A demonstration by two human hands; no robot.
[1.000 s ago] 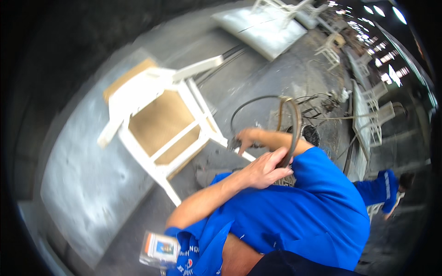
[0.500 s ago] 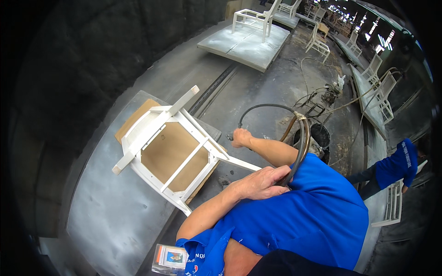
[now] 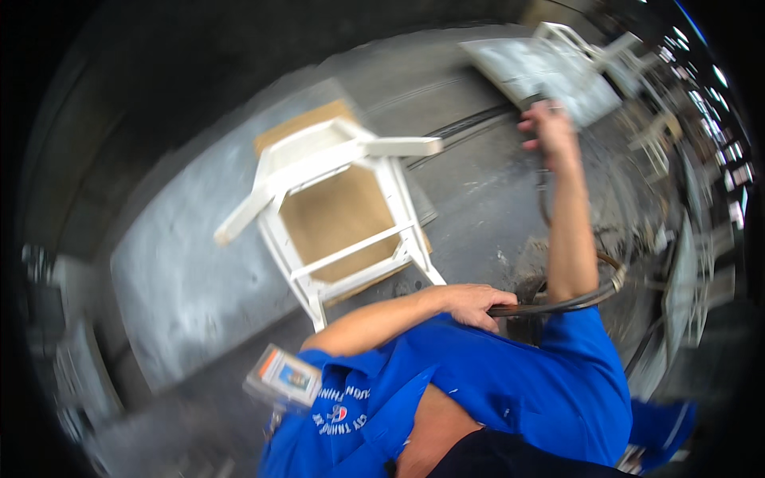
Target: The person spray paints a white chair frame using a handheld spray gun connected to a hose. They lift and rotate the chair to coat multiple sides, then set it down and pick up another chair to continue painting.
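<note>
A white wooden chair (image 3: 339, 263) stands tipped over on a grey board (image 3: 199, 263), its legs pointing up and outward. Brown sheet (image 3: 339, 207) shows inside its frame and past its far edge. Close to my body, my left hand (image 3: 478, 305) is closed around dark hoses (image 3: 558, 305), which loop to the right. My right hand (image 3: 550, 131) is stretched far out, beyond and right of the chair. Its fingers are closed on a dark spray gun (image 3: 535, 101), blurred by motion, with a hose hanging below. Neither hand touches the chair.
Another grey platform (image 3: 510, 68) carries white chairs (image 3: 590, 52) at the far right. A dark floor rail (image 3: 470, 121) runs between the boards. More blurred chairs (image 3: 701, 295) line the right side. A co-worker's blue clothing (image 3: 661, 426) shows at lower right.
My right arm has straightened and swung away to the upper right with the spray gun. My left hand stays on the hoses. The whole view has turned, shifting the chair rightward in the picture.
</note>
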